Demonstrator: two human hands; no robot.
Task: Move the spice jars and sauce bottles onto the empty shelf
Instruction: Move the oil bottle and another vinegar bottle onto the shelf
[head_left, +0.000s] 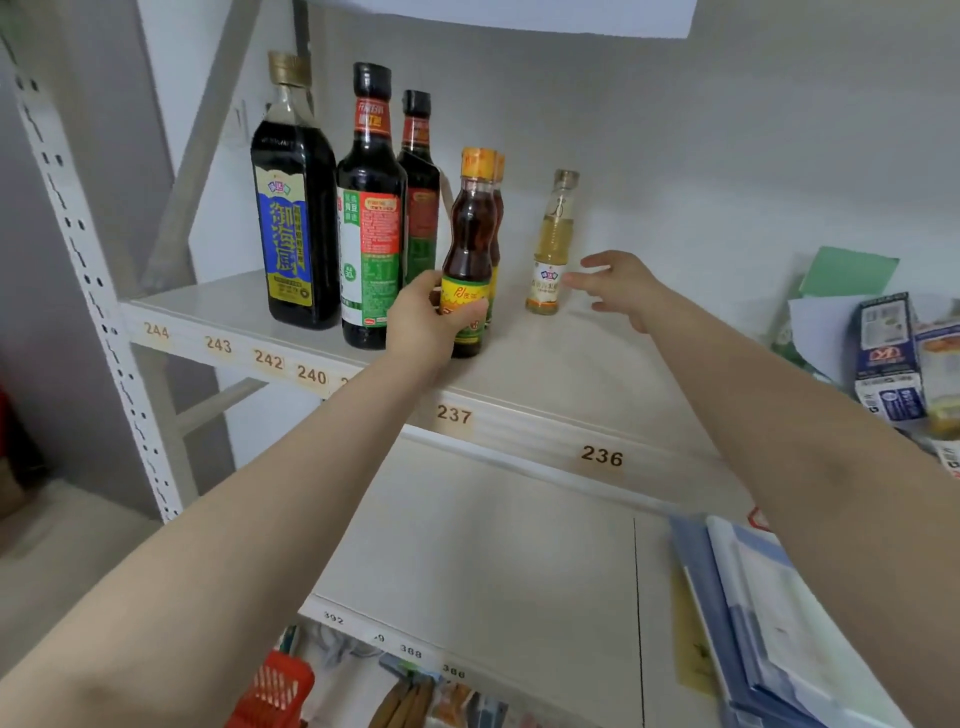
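Gripping a small brown sauce bottle with left hand, right hand open beside pale bottle

Left hand grips oil bottle (right hand spread)

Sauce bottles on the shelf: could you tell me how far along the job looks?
Done: three tall dark bottles, a second orange-capped bottle and a pale vinegar bottle stand on the shelf. In hand: the left hand grips an orange-capped brown bottle there; the right hand reaches, fingers open, beside the vinegar. Remaining items are not visible.
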